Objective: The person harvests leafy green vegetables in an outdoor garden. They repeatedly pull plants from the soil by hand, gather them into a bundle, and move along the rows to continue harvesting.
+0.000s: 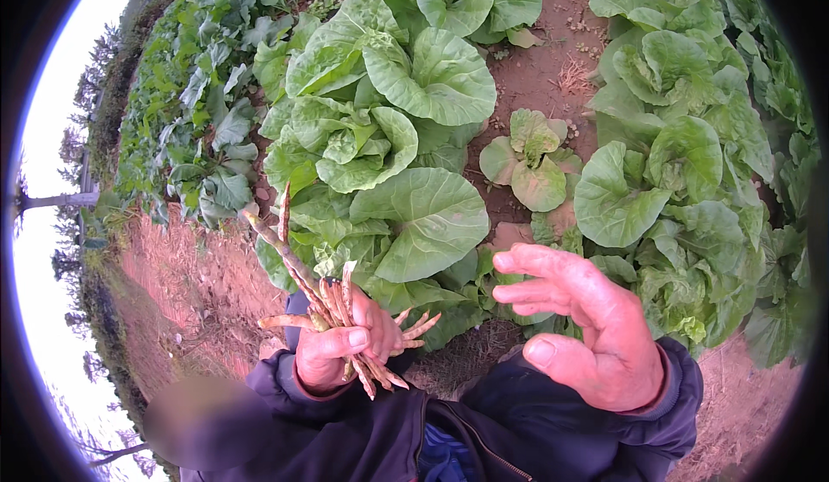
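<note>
My left hand (372,333) is closed around a bunch of dry, brown-streaked bean pods (331,302). The pods stick out at both sides of the fist, and one long piece points up and to the left. My right hand (599,323) is raised at the other side, thumb and fingers apart, with nothing held. Right beyond the hands grow large green leafy heads (427,223) that look like Chinese cabbage. The pods' middle part is hidden inside the left fist.
A smaller yellowish-green plant (534,158) stands in the bare soil strip (537,61) between two cabbage rows. The second row (680,158) runs along the right. Darker leafy plants (227,126) grow at left, beside a reddish dirt path (188,281). A blurred shape covers the lower left.
</note>
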Action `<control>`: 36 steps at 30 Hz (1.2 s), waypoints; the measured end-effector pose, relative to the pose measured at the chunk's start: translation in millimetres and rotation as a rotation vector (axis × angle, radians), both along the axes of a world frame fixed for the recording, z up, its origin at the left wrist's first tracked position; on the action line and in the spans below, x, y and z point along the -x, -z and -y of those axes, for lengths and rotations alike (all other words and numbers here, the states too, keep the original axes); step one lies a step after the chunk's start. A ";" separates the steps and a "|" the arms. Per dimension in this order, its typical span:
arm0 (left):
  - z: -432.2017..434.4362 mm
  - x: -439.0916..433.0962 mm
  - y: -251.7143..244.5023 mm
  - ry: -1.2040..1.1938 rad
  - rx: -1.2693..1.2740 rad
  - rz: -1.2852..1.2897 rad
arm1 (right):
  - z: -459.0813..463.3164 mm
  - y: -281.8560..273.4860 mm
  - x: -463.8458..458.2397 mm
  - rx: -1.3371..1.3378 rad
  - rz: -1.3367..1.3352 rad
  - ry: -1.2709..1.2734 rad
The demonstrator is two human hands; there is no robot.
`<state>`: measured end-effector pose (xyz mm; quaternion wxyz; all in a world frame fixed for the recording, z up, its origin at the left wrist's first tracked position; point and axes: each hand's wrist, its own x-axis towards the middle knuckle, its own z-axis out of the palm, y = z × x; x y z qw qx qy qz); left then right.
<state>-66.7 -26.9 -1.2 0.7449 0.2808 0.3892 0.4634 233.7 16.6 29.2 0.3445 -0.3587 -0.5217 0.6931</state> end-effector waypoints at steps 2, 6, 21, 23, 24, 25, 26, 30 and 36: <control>2.1 9.8 -2.4 -0.013 -0.001 0.033 | -6.8 -15.1 28.4 -0.091 -0.057 -0.215; 7.5 34.5 -10.0 0.016 0.082 0.146 | -9.7 -32.5 77.1 -0.210 -0.022 -0.268; 12.4 95.3 4.0 0.100 -0.222 0.405 | -106.3 131.5 211.9 -0.984 0.768 -0.219; 16.8 102.9 4.5 0.101 -0.233 0.430 | -101.2 158.9 213.3 -0.760 0.723 -0.413; 18.5 106.3 5.9 0.104 -0.255 0.441 | -100.8 168.9 212.6 -0.702 0.679 -0.468; 20.9 109.1 6.8 0.106 -0.274 0.451 | -100.8 177.0 212.1 -0.611 0.668 -0.553; 23.7 111.2 7.2 0.086 -0.291 0.457 | -101.7 183.8 213.3 -0.521 0.654 -0.634; 30.5 118.8 9.1 0.079 -0.353 0.473 | -124.4 200.9 218.8 -0.289 0.596 -0.462; 37.9 124.2 3.5 0.033 -0.366 0.412 | -157.0 212.2 229.0 -0.198 0.514 -0.397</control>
